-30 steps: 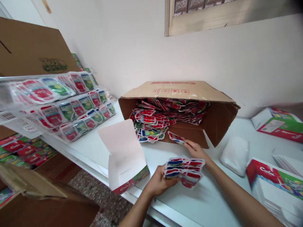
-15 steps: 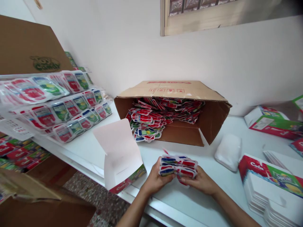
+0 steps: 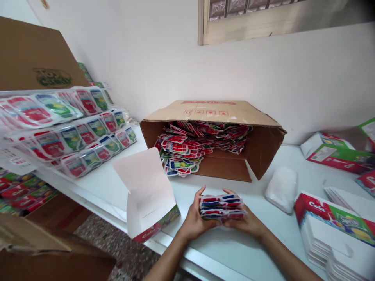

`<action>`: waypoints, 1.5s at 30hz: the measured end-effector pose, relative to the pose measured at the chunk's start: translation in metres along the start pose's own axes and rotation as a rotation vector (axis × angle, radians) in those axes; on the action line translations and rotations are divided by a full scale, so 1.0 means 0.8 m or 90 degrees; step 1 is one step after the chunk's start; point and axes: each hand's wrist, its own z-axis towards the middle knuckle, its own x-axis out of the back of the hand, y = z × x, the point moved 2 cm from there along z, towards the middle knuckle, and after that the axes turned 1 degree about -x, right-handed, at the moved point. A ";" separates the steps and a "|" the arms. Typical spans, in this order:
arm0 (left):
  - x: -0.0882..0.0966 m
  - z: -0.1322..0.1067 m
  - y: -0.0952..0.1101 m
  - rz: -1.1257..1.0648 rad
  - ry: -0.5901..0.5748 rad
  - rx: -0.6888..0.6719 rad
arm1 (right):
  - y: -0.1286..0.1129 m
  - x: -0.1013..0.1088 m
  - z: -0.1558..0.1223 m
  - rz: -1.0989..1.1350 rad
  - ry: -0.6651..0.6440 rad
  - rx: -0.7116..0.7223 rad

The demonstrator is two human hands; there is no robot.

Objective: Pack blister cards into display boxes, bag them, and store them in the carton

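A stack of red, blue and white candy packets is squeezed between both my hands just above the white table. My left hand cups its left side with the thumb up. My right hand grips its right side and underside. Behind them a brown carton lies on its side, open toward me, with several more packets spilling from it. A small open display box with a raised white lid stands just left of my left hand.
Clear trays of packets are stacked at left, in front of a large cardboard box. A white bag lies at right. Flat printed cartons are piled at the right edge, more behind.
My right hand came back from the carton with one packet and joined it to the stack. Both hands now press the stack together.
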 end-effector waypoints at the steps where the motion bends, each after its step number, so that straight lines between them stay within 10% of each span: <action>1: 0.000 0.001 -0.002 0.010 -0.012 -0.009 | 0.002 0.001 0.002 0.000 0.023 0.006; 8: -0.006 0.006 0.001 0.012 -0.002 -0.052 | 0.010 -0.008 0.007 -0.021 0.078 -0.039; 13: -0.008 0.006 0.008 -0.072 -0.010 -0.004 | -0.026 0.028 0.039 -0.182 -0.100 0.045; 16: -0.005 0.005 0.009 -0.073 -0.002 0.007 | -0.065 0.086 0.102 -0.595 0.172 0.088; 19: -0.005 0.003 0.013 -0.060 -0.025 0.004 | -0.102 0.145 0.175 -0.720 0.366 0.089; 24: -0.004 0.001 0.026 -0.014 -0.030 -0.008 | -0.132 0.204 0.244 -0.819 0.397 0.111; 35: -0.002 0.002 0.012 -0.018 -0.043 0.021 | 0.002 0.092 0.115 -0.681 0.182 0.141; 45: -0.003 -0.001 0.009 0.015 -0.055 -0.006 | -0.021 0.082 0.072 -0.393 0.142 0.070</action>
